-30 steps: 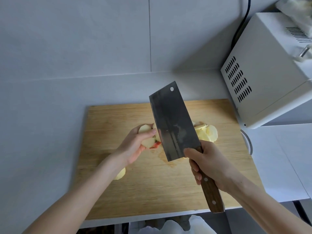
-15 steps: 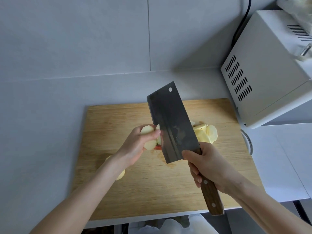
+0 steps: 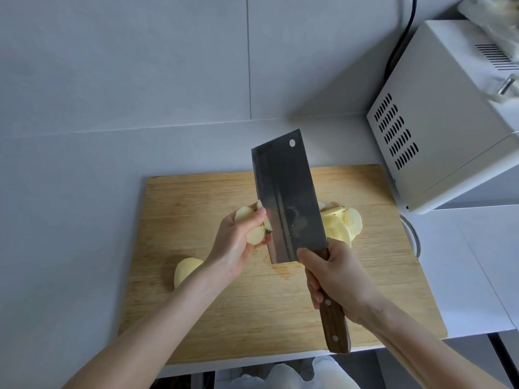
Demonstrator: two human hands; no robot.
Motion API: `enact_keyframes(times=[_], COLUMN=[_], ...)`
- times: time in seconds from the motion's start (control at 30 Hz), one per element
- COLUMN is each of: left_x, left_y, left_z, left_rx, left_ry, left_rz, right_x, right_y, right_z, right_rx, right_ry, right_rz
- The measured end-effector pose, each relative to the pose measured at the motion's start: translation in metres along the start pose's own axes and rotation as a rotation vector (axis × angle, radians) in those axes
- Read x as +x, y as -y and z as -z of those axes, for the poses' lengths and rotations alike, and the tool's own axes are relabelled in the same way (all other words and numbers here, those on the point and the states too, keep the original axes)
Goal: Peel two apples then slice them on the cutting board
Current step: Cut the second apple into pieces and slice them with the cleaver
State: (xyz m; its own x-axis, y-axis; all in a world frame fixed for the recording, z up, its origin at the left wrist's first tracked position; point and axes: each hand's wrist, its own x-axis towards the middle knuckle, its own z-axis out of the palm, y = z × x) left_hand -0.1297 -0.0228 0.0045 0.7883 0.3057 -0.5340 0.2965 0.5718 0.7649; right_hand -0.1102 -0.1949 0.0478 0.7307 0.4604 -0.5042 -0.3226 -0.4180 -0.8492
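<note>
cleaver (image 3: pixel 289 200): broad rectangular steel blade, dull grey and smeared, with a lengthwise groove and a round hole at the far corner; brown wooden handle with two metal rivets; raised over the board, flat face toward the camera, cutting edge to the left.
piece (image 3: pixel 254 234): peeled apple chunk with pale yellow flesh and a core pocket exposed beside the blade; held in the air above the middle of the board, against the cleaver's edge; depth of cut impossible to tell.
slices (image 3: pixel 344 224): thin, rounded, pale yellow, fanned in an overlapping heap on the board's right part, partly hidden behind the blade.
half (image 3: pixel 184 269): domed, peeled, lying near the board's left edge, partly behind the left forearm.
board (image 3: pixel 196 197): rectangular, light wood with fine straight grain and a damp stain near the middle.
counter (image 3: pixel 70 220): smooth, matt, pale grey, under the board.
white surface (image 3: pixel 463 262): flat, adjoining on the right.
wall (image 3: pixel 126 51): large plain grey tiles with thin joints.
appliance (image 3: pixel 438 108): white metal box with rows of vent slots, at far right, near the board's corner.
cable (image 3: pixel 404 37): black, rising behind the appliance.
left hand (image 3: pixel 233 248): thumb pressed over the top of the piece, other fingers curled round it, mostly hidden.
right hand (image 3: pixel 339 276): wrapped round the handle just behind the blade, forefinger tip on the blade's heel, forearm entering from lower right.
</note>
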Motion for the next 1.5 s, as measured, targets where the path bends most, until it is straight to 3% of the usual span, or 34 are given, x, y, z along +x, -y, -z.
enact_keyframes(times=[0.27,0.5,0.67,0.93,1.1,1.3,1.5], left_x=[-0.003,0.002,-0.001,-0.008,-0.014,-0.003,0.0], left_y=[-0.007,-0.023,-0.017,-0.033,-0.025,-0.031,-0.032], left_z=[0.0,0.023,0.011,0.015,-0.001,0.009,0.01], left_rx=[0.029,-0.288,-0.369,-0.15,-0.2,-0.129,-0.225], left_ry=[0.006,0.499,0.312,0.362,0.184,0.254,0.269], left_rz=[-0.013,0.216,0.168,0.187,0.122,0.189,0.174], right_x=[0.001,-0.001,-0.001,-0.002,0.002,0.004,0.007], right_y=[0.0,0.007,0.012,0.02,0.019,0.021,0.033], right_z=[-0.002,0.008,0.011,0.021,0.01,0.014,0.019], right_rx=[0.03,0.23,0.335,0.284,0.332,0.359,0.33], right_ry=[0.004,0.092,0.152,0.274,0.23,0.241,0.242], right_rz=[0.037,0.035,-0.039,-0.094,-0.098,-0.137,-0.129])
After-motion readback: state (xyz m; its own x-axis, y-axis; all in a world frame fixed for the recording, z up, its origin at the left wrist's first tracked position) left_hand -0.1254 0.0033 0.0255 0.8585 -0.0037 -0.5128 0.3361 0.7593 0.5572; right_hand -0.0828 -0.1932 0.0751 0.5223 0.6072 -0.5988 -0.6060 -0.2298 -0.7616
